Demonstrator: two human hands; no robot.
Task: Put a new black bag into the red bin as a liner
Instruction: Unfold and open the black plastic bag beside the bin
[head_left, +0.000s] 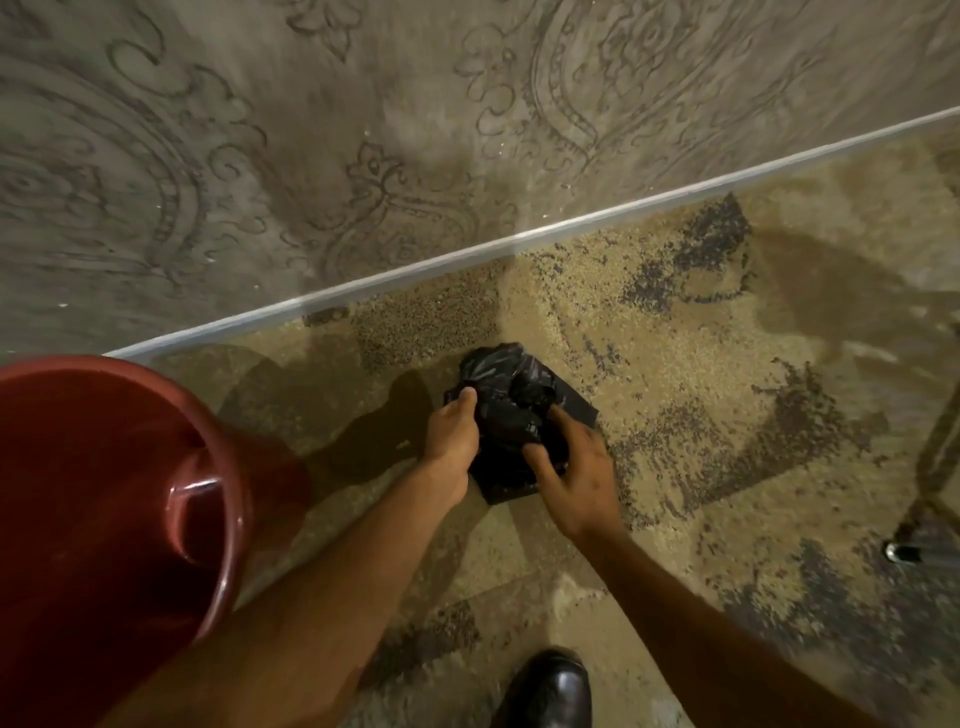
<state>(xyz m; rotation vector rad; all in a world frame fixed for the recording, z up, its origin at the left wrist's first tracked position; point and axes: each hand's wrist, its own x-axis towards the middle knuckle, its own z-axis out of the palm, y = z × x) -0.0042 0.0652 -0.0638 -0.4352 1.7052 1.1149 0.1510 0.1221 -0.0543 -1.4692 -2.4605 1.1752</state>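
A crumpled black plastic bag (511, 400) lies bunched on the speckled floor in the middle of the view. My left hand (451, 434) grips its left side, thumb pressed on top. My right hand (576, 470) holds its lower right side, fingers spread over the plastic. The red bin (228, 499) stands at the lower left, open side up, its inside looking bare; it is apart from the bag, to the left of my left forearm.
A grey patterned wall (311, 156) rises behind, meeting the floor along a pale skirting strip (519, 241). My black shoe (550, 691) is at the bottom centre. A metal leg with a foot (904, 551) stands at the right edge.
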